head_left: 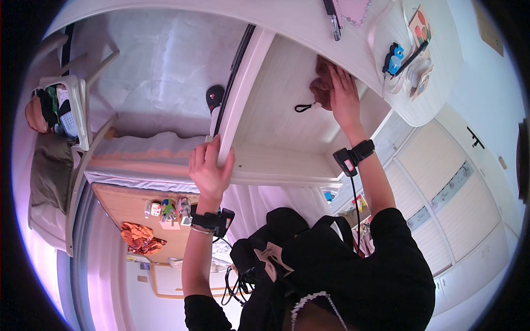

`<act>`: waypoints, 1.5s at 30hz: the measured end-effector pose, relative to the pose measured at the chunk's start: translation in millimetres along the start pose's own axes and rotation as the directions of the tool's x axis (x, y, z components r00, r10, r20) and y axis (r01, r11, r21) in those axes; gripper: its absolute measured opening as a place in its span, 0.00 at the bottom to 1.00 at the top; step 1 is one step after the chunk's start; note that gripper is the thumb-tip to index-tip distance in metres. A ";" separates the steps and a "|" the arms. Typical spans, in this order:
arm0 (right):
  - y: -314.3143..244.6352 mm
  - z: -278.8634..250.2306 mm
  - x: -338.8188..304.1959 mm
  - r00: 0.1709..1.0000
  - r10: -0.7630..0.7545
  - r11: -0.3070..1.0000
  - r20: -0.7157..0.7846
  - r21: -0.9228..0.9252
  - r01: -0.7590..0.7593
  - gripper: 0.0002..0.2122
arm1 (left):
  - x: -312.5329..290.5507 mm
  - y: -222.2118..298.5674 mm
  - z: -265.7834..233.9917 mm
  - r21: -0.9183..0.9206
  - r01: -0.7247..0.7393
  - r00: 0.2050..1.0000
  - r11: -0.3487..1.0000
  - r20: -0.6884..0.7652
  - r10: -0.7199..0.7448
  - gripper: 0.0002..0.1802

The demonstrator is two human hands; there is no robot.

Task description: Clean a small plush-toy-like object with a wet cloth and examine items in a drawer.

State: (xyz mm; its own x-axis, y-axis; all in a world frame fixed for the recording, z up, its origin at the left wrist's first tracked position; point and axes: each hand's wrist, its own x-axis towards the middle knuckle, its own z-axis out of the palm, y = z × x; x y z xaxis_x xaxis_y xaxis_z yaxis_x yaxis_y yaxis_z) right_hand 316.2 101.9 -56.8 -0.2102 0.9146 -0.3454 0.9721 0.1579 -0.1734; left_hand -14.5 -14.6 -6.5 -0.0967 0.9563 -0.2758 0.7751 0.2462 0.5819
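Left hand (210,171): fingers grasping the pale drawer side (249,83), curled over its edge, thumb on the inner face.
Left wrist unit (215,222): black, strapped on behind the left fingers.
Right wrist unit (346,160): black, behind the right fingers, thin cable (356,209) trailing back.
Dark strip (234,83): along the outer face of the side, running away just past the left fingertips.
Drawer (265,110): open, pale inside, spread between left and right fingers.
Right hand (345,105): reaching into the drawer, fingers extended together over the fabric; thumb hidden, cannot tell whether they grasp it.
Brown fabric piece (321,85): crumpled in the drawer, partly under the right fingers, partly just left of them.
Black loop (302,108): left of the right fingers, near the fabric; attachment unclear.
Dark shoe (214,97): beyond the left fingertips, outside the drawer.
Tabletop (408,113): right of the right fingers, extending past their tips.
Blue figure (393,59): on it, right of the right fingers, a slim black stick (414,57) just beside.
Pen (335,25): on it, beyond the right fingertips.
White basket (83,121): well left of the left fingers, loaded with fabrics.
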 end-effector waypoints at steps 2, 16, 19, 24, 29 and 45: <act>12.2 7.0 -10.8 0.999 0.053 0.997 0.013 -0.053 -0.052 0.29 | -0.6 -0.2 0.7 -0.012 0.004 1.000 1.000 -0.003 -0.004 0.16; 43.7 26.9 -28.6 0.947 0.302 0.808 -0.108 -0.499 -0.314 0.18 | -2.4 -3.0 1.6 -0.031 0.057 0.998 0.998 -0.005 -0.057 0.17; 42.6 31.3 -52.2 0.975 0.191 0.787 -0.114 -0.576 -0.221 0.17 | -3.0 -1.3 1.1 0.006 0.051 0.999 0.999 -0.009 -0.051 0.17; 19.7 30.7 -99.8 0.916 0.336 0.823 0.219 -0.541 -0.173 0.18 | -3.1 -2.9 1.3 0.018 0.016 1.000 1.000 -0.025 -0.016 0.18; 1.1 22.0 -134.2 0.829 0.233 0.893 0.508 -0.449 0.024 0.14 | -3.1 -4.8 1.8 0.020 0.010 1.000 1.000 -0.023 -0.010 0.20; 62.3 -24.5 -55.0 0.992 0.119 0.754 0.032 -0.653 -0.070 0.25 | -3.7 -3.9 1.4 -0.020 0.022 0.999 1.000 -0.041 -0.022 0.18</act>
State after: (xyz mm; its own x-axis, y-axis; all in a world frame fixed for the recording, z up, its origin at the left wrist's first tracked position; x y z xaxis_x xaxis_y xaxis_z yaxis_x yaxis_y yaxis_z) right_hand 390.9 70.5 -26.0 -0.0958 0.9146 -0.3929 0.8155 0.2984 0.4959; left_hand -16.3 -19.4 -8.9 -0.1395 0.9562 -0.2572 0.7601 0.2699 0.5911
